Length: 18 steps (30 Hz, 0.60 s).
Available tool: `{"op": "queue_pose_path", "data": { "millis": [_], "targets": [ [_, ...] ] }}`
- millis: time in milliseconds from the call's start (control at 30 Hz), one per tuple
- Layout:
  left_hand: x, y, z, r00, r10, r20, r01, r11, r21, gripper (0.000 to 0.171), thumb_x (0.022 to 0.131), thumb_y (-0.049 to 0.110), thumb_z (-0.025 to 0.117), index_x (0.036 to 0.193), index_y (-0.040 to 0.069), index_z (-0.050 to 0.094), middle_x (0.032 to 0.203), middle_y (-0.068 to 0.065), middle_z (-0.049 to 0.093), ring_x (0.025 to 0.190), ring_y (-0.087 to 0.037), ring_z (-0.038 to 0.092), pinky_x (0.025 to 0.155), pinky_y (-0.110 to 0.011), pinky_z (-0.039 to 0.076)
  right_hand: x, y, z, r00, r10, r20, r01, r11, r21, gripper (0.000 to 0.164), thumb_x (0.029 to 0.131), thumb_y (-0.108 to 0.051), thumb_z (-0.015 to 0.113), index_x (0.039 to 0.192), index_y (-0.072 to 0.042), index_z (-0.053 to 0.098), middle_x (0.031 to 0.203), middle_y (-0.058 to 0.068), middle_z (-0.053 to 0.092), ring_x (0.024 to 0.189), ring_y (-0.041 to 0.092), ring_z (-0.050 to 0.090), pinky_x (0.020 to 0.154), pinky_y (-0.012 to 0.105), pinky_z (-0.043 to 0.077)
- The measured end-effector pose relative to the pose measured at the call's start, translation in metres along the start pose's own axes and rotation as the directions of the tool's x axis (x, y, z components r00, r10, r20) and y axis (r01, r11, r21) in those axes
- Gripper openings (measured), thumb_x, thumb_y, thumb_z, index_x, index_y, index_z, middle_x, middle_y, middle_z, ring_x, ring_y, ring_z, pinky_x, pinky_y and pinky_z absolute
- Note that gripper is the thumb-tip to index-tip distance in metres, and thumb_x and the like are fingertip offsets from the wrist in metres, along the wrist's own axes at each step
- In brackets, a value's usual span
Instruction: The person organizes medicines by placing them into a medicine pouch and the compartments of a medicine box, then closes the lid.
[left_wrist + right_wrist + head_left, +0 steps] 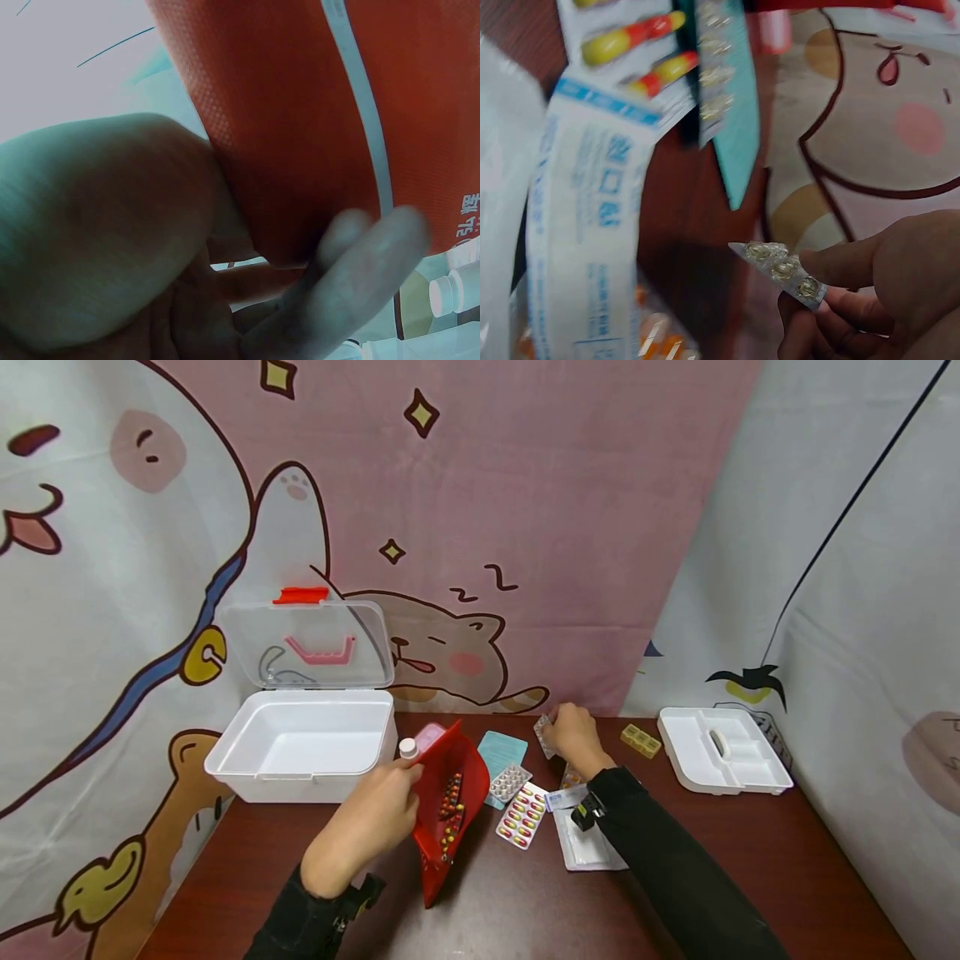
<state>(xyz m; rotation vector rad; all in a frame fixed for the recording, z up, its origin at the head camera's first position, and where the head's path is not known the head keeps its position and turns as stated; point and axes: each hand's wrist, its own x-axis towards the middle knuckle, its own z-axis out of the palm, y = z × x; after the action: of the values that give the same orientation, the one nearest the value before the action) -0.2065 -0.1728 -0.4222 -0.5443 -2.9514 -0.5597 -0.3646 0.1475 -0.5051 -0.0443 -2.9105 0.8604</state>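
My left hand [375, 814] grips the edge of a red pouch [474, 781], which stands tilted with its mouth facing right. Inside it, blister packs of red-and-yellow capsules [452, 802] show. The left wrist view gives the pouch's outer side [285, 112] with a pale strip, the thumb and fingers at its edge. Toward the back of the table, my right hand [576, 739] pinches a small silver blister pack [784, 268] of round pills between thumb and fingers, lifted clear in the right wrist view. Below that hand lies a white-and-blue dressing packet [592, 217].
An open white box [300, 785] with a clear lid stands at left. Between the hands lie a teal packet [501, 748], a pill blister [510, 783] and a capsule blister [522, 816]. A yellow pill case [641, 741] and white divided tray [686, 747] sit at right.
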Motion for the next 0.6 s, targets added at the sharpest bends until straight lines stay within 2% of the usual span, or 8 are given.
{"op": "queue_pose_path", "data": {
  "millis": [67,133,267,400,600],
  "targets": [
    [0.000,0.000,0.000,1.000,0.004,-0.004,-0.004,1.000,0.006,0.032,0.098,0.001,0.068,0.129,-0.004,0.076,0.131,-0.018,0.077,0.100,-0.024,0.073,0.087,-0.043,0.064,-0.004,-0.006,-0.005,1.000,0.002,-0.011,-0.002,1.000,0.021,0.015,0.098,-0.019,0.073,0.091,-0.006,0.074,0.092,0.015,0.073,0.088,0.033,0.070,0.079,0.046,0.055],
    [0.000,-0.001,0.000,1.000,0.013,-0.011,-0.013,1.000,0.013,0.031,0.097,0.000,0.068,0.127,-0.004,0.077,0.131,-0.017,0.077,0.098,-0.023,0.072,0.086,-0.042,0.063,-0.010,-0.013,-0.011,1.000,-0.002,-0.011,0.003,0.998,0.058,0.018,0.099,-0.023,0.075,0.101,-0.005,0.079,0.101,0.017,0.078,0.093,0.034,0.072,0.083,0.048,0.057],
    [0.001,-0.001,0.001,0.999,0.032,-0.026,-0.031,0.999,0.022,0.027,0.096,-0.002,0.067,0.120,-0.002,0.078,0.126,-0.015,0.077,0.089,-0.020,0.069,0.080,-0.040,0.060,-0.023,-0.030,-0.024,0.999,-0.021,0.040,0.013,0.983,0.181,0.023,0.100,-0.027,0.077,0.109,-0.005,0.080,0.098,0.013,0.079,0.082,0.029,0.074,0.072,0.039,0.056],
    [0.001,0.000,0.001,0.999,0.030,-0.025,-0.030,0.999,0.021,0.026,0.096,-0.002,0.068,0.119,-0.002,0.078,0.124,-0.015,0.077,0.086,-0.019,0.067,0.078,-0.038,0.059,-0.038,-0.050,-0.038,0.991,-0.056,0.122,0.016,0.951,0.308,0.023,0.101,-0.025,0.077,0.112,-0.004,0.079,0.093,0.011,0.080,0.070,0.027,0.076,0.061,0.030,0.054],
    [0.001,0.000,0.001,1.000,0.021,-0.017,-0.021,1.000,0.021,0.027,0.096,-0.002,0.068,0.122,-0.004,0.077,0.125,-0.016,0.077,0.088,-0.021,0.069,0.080,-0.040,0.061,-0.059,-0.079,-0.050,0.973,-0.120,0.198,0.025,0.904,0.426,0.027,0.102,-0.022,0.077,0.119,-0.001,0.077,0.104,0.016,0.081,0.069,0.023,0.075,0.063,0.030,0.060]
  ]
}}
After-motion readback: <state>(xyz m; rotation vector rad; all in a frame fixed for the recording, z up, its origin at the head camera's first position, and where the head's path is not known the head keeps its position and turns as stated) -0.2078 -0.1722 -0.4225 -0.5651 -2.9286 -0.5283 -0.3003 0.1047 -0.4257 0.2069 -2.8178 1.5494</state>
